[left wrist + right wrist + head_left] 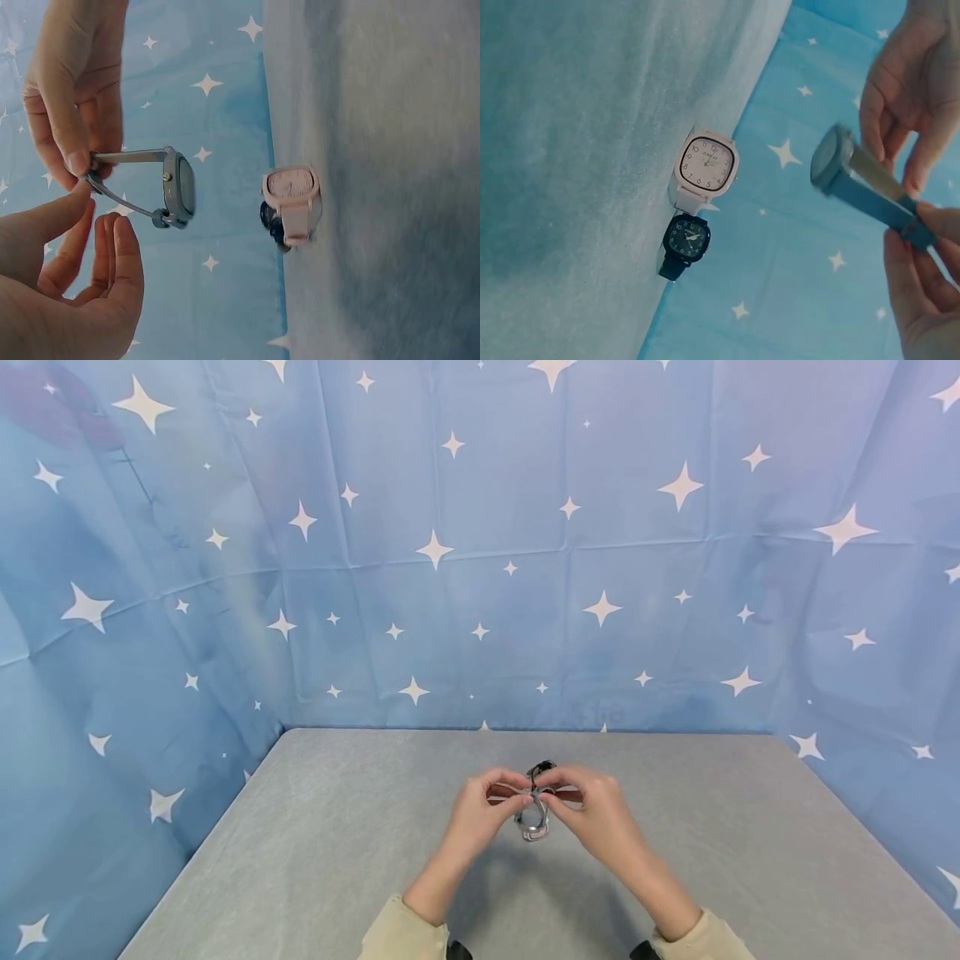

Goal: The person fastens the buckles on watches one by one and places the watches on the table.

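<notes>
A grey wristwatch [178, 187] with its strap bent into a loop is held up above the table. My left hand [482, 808] pinches one strap end between thumb and fingertips. On the opposite side, my right hand [596, 810] pinches the strap where the two ends meet. The watch face [829, 159] points away from both hands. Fingertips partly hide the strap ends, so whether they are fastened cannot be told. On the table lie a pink wristwatch [706, 164] and, right beside it, a black wristwatch [686, 238], both apart from the hands.
A grey cloth-covered table [337, 827] extends beneath the hands. Blue cloth [495, 602] printed with white stars hangs along its back and sides.
</notes>
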The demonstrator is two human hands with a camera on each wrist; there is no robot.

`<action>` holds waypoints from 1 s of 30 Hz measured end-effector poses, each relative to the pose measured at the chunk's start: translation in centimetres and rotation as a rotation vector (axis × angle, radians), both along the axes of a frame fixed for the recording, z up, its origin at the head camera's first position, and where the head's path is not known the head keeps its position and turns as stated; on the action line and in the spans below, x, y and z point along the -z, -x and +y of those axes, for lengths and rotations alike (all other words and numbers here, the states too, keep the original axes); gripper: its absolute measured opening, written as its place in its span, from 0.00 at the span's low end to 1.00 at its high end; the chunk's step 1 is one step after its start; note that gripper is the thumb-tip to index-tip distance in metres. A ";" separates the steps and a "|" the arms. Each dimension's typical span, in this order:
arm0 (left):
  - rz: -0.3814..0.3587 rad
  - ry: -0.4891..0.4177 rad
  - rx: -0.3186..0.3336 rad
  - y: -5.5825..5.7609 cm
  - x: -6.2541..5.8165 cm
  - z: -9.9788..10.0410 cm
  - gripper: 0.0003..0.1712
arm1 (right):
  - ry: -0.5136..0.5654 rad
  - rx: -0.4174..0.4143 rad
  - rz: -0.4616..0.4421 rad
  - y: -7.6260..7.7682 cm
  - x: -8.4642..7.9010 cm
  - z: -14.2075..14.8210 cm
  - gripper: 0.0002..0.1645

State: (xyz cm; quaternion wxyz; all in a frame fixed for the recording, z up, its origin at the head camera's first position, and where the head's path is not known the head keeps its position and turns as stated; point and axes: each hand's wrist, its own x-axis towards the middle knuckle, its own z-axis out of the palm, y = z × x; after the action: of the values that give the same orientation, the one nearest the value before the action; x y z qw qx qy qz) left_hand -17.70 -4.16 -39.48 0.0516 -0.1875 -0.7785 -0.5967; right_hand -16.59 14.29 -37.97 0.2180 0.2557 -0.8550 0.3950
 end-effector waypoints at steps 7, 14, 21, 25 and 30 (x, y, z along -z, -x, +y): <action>-0.031 0.018 -0.014 -0.3 -0.3 -0.2 0.09 | -0.017 -0.015 0.169 0.0 0.5 -0.1 0.14; -0.090 -0.077 0.021 -0.1 -0.2 -0.4 0.09 | -0.036 -0.053 0.215 0.0 0.5 -0.3 0.15; -0.226 -0.166 0.084 0.3 0.0 -0.6 0.12 | -0.134 -0.049 0.177 -0.2 0.4 -0.5 0.16; -0.253 -0.151 0.087 0.2 -0.3 -0.6 0.11 | -0.188 -0.029 0.213 -0.2 0.4 -0.6 0.17; -0.224 -0.112 0.021 0.2 -0.5 -0.7 0.10 | -0.174 -0.011 0.280 -0.1 0.6 -0.6 0.16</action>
State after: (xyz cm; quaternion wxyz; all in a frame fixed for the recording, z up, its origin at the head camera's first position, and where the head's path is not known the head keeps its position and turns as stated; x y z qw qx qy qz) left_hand -17.94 -4.87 -38.99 -0.0316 -0.1244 -0.7429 -0.6569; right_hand -16.51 13.64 -38.52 0.3100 0.3310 -0.8457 0.2813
